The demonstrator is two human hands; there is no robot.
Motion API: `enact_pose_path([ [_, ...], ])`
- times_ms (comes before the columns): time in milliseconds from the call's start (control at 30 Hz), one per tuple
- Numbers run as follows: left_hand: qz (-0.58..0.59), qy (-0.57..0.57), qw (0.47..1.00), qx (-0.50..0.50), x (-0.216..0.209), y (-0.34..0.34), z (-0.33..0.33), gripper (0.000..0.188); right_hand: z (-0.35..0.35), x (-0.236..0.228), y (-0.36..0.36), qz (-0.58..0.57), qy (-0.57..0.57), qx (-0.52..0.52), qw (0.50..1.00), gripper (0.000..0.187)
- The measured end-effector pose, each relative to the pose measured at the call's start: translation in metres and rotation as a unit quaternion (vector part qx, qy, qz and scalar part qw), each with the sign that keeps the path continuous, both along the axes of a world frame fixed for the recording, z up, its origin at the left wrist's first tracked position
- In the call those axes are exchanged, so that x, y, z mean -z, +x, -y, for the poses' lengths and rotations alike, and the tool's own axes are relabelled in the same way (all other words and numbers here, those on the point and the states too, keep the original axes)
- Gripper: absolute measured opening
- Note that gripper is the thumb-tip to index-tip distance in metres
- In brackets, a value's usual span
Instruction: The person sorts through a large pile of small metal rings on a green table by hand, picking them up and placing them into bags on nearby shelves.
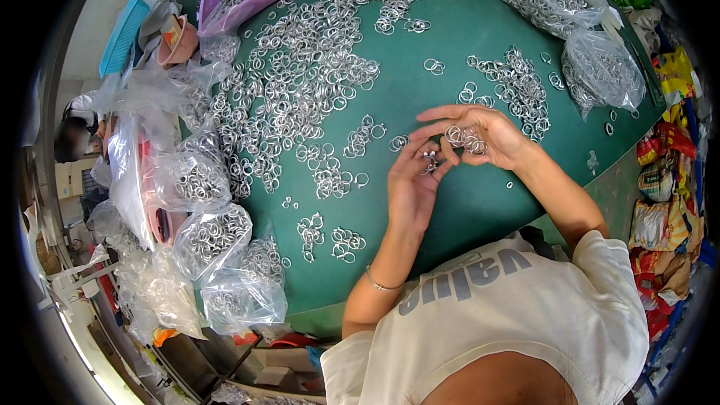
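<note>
Both my hands meet above the green tabletop (427, 225), fingertips close together. A small cluster of silver metal rings (466, 140) lies in my right hand (501, 133), its fingers curled around them. My left hand (409, 191) pinches a few more silver rings (430, 162) between thumb and fingers; the fingers partly hide them. Just left of my fingertips rests a small group of rings (399, 143). Beyond my right hand lies a loose pile of rings (521, 90). Another small heap (364, 135) sits to the left of my hands.
A broad spread of rings (300, 67) covers the far left of the table. Near it stands a purple basket (259, 1) of metal parts. Clear bags of rings line the left edge (217, 236) and far right (604, 67). Small ring groups (347, 244) lie near the front.
</note>
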State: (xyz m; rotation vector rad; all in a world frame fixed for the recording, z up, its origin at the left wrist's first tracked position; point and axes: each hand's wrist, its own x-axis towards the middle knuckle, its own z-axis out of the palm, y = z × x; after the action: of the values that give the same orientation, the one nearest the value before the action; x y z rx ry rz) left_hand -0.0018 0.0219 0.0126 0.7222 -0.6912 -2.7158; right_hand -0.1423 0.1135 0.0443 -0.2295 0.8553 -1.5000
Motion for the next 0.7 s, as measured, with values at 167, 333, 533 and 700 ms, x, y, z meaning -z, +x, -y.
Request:
enact_pose_path([
  [167,0.013,-0.008,0.998,0.065,-0.003,0.003,0.002,0.022,-0.001,-0.006,0.007,-0.010,0.022,-0.014,1.000,0.046],
  [333,0.100,-0.152,0.981,0.064,-0.011,-0.002,-0.003,0.015,-0.002,-0.015,0.013,-0.095,0.050,-0.041,0.993,0.046],
  [533,0.113,-0.187,0.975,0.030,-0.011,0.000,-0.003,0.012,-0.003,-0.016,0.017,-0.115,0.063,-0.033,0.991,0.043],
  [700,0.100,-0.290,0.951,-0.036,-0.017,-0.003,-0.010,0.011,-0.002,-0.012,0.022,-0.107,0.067,-0.001,0.992,0.042],
])
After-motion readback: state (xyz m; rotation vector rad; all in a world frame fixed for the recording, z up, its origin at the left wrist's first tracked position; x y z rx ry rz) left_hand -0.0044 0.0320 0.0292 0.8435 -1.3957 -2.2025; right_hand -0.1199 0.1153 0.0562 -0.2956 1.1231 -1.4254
